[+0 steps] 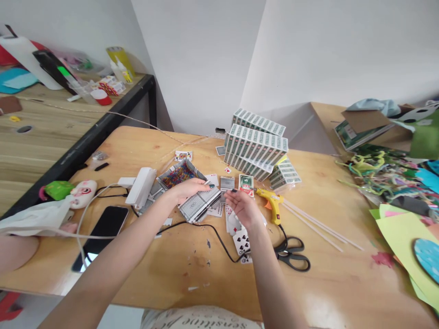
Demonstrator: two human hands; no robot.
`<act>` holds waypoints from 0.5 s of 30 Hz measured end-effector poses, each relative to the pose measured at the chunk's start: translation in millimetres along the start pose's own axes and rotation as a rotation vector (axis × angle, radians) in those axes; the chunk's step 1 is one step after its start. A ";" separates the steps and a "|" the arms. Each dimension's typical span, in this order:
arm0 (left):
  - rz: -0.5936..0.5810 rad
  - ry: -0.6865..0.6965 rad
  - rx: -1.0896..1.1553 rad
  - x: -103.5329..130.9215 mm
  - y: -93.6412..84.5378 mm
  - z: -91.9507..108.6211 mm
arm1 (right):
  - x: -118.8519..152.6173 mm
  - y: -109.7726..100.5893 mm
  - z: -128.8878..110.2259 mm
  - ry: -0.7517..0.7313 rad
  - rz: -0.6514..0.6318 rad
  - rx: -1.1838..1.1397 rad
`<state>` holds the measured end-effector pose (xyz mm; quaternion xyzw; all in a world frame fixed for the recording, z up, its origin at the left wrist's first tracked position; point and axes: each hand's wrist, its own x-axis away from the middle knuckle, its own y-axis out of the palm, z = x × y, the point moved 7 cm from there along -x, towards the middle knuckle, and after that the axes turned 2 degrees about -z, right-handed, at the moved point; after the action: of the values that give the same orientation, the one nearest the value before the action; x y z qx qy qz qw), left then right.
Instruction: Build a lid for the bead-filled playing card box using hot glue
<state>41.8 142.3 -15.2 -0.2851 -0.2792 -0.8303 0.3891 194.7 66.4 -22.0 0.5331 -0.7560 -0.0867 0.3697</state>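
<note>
Left hand (194, 187) pinching flat grey-patterned card panel (199, 205), long axis slanting away rightward, right hand (243, 208) beside, fingers parted, beyond left fingers, open grey card box (195, 169) of multicoloured bits (178, 177)

Just nearer the body than the right hand (244, 209), a playing card (241, 241) is showing black spades; beyond that hand, a small card piece (227, 170) is bearing a red heart; well below, a shirt (200, 317) is reading "sensitive".
</note>
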 end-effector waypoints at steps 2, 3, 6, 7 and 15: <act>0.001 -0.010 0.008 -1.0 -0.8 -1.5 | -1.3 -10.2 -15.0 -0.081 0.055 -0.020; 0.003 -0.011 0.002 -1.3 -1.6 -2.2 | -0.8 -13.5 -22.3 -0.120 0.071 -0.015; -0.001 0.003 -0.045 0.3 -4.3 -2.9 | 3.8 -15.1 -41.1 -0.225 0.090 0.049; -0.004 0.009 -0.070 2.0 -5.3 -2.6 | 6.0 -13.8 -46.6 -0.261 0.096 0.084; -0.116 0.115 -0.410 24.9 -6.2 9.4 | 17.5 12.0 -67.3 -0.471 0.107 0.582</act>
<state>25.9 140.0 6.9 -0.2941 -0.0978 -0.9056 0.2897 226.9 73.9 40.4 0.5412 -0.8400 0.0308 0.0227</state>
